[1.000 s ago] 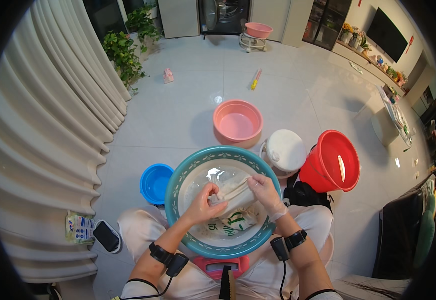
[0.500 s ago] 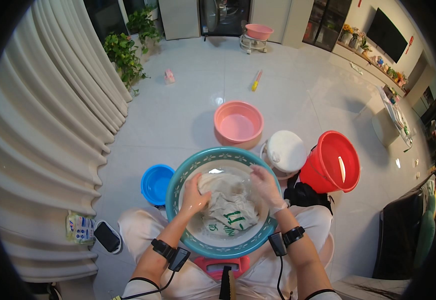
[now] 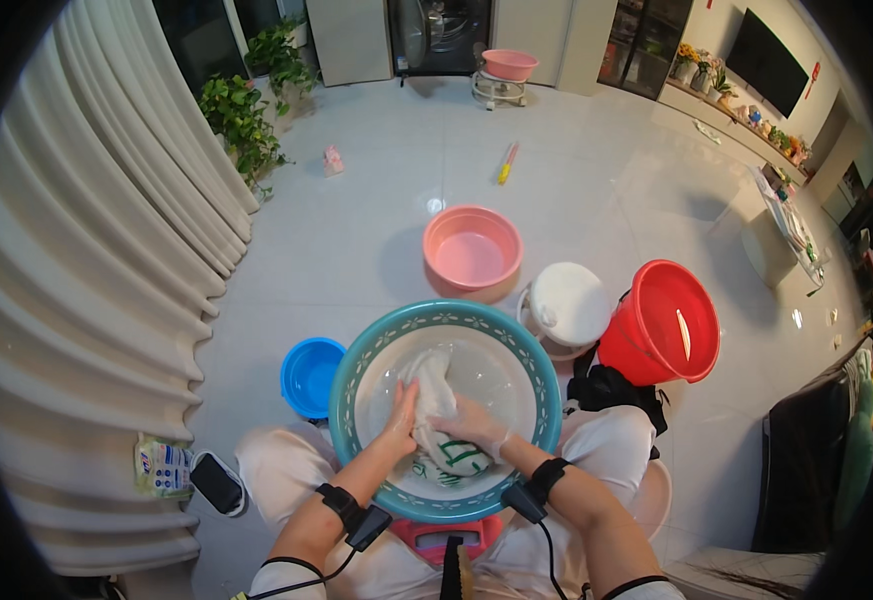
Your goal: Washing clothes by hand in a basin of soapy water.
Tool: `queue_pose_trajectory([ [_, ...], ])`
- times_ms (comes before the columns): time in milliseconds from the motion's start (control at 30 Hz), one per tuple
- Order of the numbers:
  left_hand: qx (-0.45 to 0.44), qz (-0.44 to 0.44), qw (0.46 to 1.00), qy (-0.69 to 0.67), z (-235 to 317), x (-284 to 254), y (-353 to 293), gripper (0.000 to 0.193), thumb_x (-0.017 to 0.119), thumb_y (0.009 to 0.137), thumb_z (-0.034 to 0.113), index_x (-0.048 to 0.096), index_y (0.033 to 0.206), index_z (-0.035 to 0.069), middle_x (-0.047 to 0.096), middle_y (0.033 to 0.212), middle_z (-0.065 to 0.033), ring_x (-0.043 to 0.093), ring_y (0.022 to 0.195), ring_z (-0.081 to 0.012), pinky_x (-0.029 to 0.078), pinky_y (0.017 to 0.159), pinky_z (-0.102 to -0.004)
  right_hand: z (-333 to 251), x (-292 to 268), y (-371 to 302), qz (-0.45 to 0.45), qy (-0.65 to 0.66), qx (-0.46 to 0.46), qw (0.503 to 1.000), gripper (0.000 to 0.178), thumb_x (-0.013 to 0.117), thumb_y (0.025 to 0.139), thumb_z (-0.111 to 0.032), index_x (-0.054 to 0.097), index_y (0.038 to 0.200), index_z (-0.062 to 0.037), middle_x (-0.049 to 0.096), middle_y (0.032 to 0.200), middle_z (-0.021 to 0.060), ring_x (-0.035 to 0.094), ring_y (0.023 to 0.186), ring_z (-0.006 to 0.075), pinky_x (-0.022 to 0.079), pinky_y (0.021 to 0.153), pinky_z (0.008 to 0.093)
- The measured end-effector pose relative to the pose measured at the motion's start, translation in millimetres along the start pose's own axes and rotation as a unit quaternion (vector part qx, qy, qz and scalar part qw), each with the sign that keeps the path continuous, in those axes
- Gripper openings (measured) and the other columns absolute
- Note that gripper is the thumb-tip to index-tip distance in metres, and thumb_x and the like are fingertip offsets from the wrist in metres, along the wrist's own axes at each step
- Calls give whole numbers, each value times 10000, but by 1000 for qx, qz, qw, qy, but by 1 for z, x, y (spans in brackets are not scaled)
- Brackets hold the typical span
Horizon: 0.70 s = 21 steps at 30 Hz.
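Observation:
A wide teal basin [image 3: 354, 350] with a white inside stands between my knees and holds water. In it a wet white cloth [image 3: 434, 375] with green print is bunched into a narrow bundle, left of the basin's middle. My left hand [image 3: 403, 415] presses along the bundle's left side, fingers pointing away from me. From the right, my right hand [image 3: 468, 420] grips the bundle's middle, its fingertips hidden by the fabric. A thin clear cuff, perhaps of a glove, shows at the right wrist. The cloth's printed end lies below the right hand.
A small blue basin [image 3: 312, 366] sits left; a pink basin [image 3: 472, 235] stands beyond. To the right are a white-lidded bucket [image 3: 568, 305], a red bucket [image 3: 646, 345] and a black bag [image 3: 611, 390]. A phone [image 3: 218, 484] lies by the curtain [image 3: 116, 300].
Both hands have closed in on the cloth, the right one moving left and nearer to me. The spread cloth is now gathered into a bundle. The view has shifted slightly.

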<state>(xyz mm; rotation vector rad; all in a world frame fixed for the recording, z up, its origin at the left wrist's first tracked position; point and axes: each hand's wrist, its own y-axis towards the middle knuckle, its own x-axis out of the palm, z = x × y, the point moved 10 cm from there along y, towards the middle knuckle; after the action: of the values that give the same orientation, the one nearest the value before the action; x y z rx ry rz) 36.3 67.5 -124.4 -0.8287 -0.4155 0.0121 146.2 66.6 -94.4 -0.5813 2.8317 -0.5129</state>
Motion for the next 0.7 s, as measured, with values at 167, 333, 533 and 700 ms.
queue_pose_trajectory([
  [167,-175,-276,922,-208,-15,47,-11,665,531,902,465,380,1366,13,531,1246,-185,578,1070,-302,485,916,-422,-88,24,-49,139,-163,-241,947,286,695,769,-209,656,1006,-53,647,984,144,641,885,284,508,772,364],
  [333,-142,-284,914,-252,-32,58,-11,611,538,901,444,441,1288,-18,563,1191,-177,596,1023,-291,487,899,-416,-145,49,-81,125,-330,-357,865,184,680,736,-229,644,850,-89,622,869,113,641,768,278,516,609,384],
  [533,-48,-81,990,-106,-39,24,-3,559,546,900,419,515,1195,-55,601,1125,-167,616,966,-278,488,877,-408,-138,-1,-57,218,-386,-342,829,107,638,790,-208,632,755,-107,592,729,92,615,616,312,509,552,382],
  [700,123,-11,986,112,10,3,-15,451,588,869,257,496,1188,-47,623,835,-103,622,722,-200,501,631,-331,-66,-69,-18,236,-408,-111,875,190,579,833,-259,639,807,-81,630,820,123,618,667,371,509,622,454],
])
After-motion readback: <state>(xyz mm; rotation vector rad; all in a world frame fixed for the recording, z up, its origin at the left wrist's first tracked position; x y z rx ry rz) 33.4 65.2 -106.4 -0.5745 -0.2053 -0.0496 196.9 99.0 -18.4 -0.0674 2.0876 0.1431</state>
